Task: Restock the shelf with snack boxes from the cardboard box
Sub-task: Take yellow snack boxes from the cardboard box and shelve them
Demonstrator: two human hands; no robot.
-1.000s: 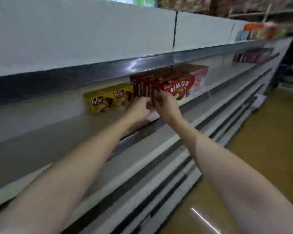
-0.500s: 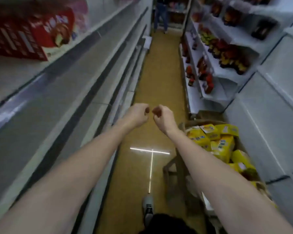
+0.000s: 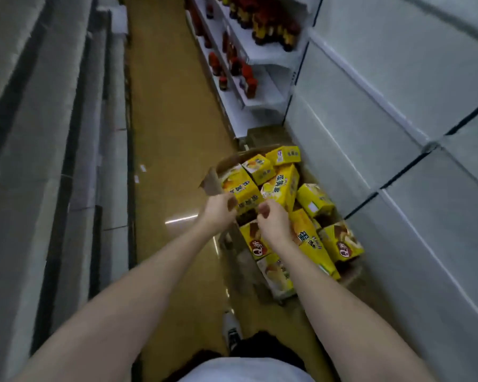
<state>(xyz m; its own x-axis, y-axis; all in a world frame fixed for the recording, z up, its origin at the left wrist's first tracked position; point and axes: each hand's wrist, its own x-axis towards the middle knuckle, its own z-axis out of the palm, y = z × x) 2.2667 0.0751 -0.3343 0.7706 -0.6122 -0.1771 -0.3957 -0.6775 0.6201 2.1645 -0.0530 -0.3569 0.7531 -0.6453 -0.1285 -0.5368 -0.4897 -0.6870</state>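
A cardboard box (image 3: 226,161) stands on the aisle floor at the right, against a white shelf unit. It is heaped with several yellow snack boxes (image 3: 280,186). My left hand (image 3: 218,210) hovers over the box's near-left side with fingers curled and nothing in it. My right hand (image 3: 272,219) is beside it above the yellow boxes, also curled and holding nothing. The two hands are a little apart. The shelf (image 3: 53,133) being stocked runs along the left edge; its red boxes are out of view.
The brown aisle floor (image 3: 171,119) runs ahead between the two shelf rows. Dark bottles with red caps (image 3: 246,75) fill shelves at the far right. White panels (image 3: 398,133) line the right. My shoe (image 3: 232,329) is on the floor below the box.
My hands have left the red boxes on the left shelf. The view has swung right and down, and both empty hands have come over the cardboard box of yellow snack boxes.
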